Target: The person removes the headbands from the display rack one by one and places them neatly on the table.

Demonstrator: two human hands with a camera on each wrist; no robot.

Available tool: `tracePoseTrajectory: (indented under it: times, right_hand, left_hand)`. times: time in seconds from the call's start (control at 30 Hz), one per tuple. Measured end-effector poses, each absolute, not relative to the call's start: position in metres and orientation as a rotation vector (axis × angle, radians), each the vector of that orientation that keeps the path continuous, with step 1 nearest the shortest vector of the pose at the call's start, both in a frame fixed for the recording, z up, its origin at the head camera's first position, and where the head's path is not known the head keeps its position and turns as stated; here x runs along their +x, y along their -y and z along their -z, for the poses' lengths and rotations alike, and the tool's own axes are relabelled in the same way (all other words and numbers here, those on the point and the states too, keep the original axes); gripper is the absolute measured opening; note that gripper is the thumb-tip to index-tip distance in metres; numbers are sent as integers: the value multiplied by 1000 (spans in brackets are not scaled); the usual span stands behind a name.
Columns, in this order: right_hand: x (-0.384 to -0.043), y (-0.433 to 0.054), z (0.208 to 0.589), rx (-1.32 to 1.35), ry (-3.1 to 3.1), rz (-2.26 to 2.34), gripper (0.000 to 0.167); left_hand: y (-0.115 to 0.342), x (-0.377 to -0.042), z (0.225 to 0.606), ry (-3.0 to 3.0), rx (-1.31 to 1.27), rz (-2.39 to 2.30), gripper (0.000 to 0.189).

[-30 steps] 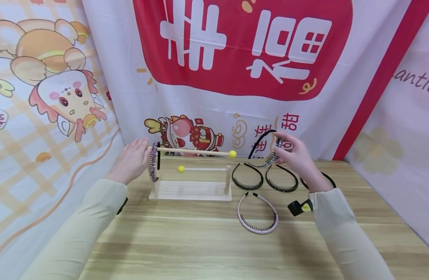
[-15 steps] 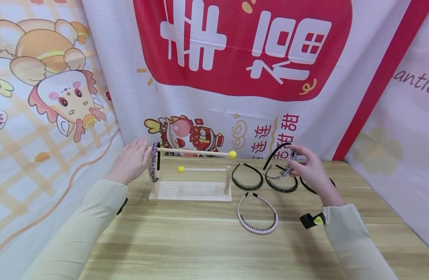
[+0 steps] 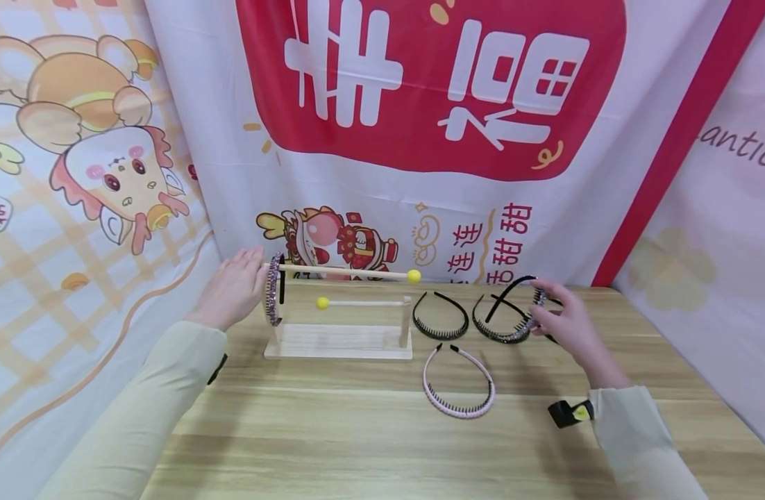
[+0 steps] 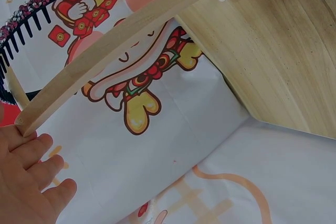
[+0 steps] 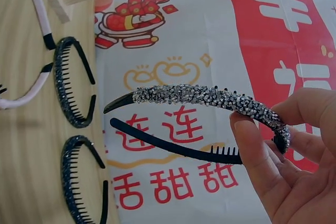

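My right hand point(image 3: 568, 323) pinches a hairband point(image 5: 197, 96) covered in silver rhinestones, with black comb teeth inside. Its ends point left, and it overlaps a dark hairband on the table in the head view. My left hand point(image 3: 231, 288), fingers extended, rests at the left end of a wooden display rack point(image 3: 345, 342); in the left wrist view its fingertips touch the top of the upright post point(image 4: 110, 51). Beside those fingers, a pink-and-purple sparkly hairband point(image 3: 272, 290) hangs on the upper rod point(image 3: 351, 271).
Right of the rack lie dark toothed hairbands point(image 3: 441, 335), one partly behind my right hand. A pale pink hairband point(image 3: 460, 411) lies nearer me. The rack's lower rod point(image 3: 364, 303) ends in a yellow ball. Printed cloth point(image 3: 382, 160) hangs behind the wooden table point(image 3: 332, 437).
My right hand has moved right and down toward the table, carrying the silver hairband away from the rack. My left hand has stayed at the rack's left end.
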State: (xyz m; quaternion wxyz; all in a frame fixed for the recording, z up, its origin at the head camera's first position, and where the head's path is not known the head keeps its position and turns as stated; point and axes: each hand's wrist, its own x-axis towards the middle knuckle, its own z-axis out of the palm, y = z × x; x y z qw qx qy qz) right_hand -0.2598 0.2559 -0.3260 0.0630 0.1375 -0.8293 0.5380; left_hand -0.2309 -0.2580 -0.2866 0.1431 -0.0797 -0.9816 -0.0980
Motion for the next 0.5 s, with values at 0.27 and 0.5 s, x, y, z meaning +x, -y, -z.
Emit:
tracePoseTrajectory:
  times: [0.27, 0.5]
  right_hand:
    - [-256, -268, 344, 398, 2535, -1605, 52]
    - [-251, -276, 357, 403, 2571, -1567, 49]
  left_hand:
    - [258, -232, 286, 2833, -233, 277, 54]
    - [259, -232, 287, 2832, -237, 275, 54]
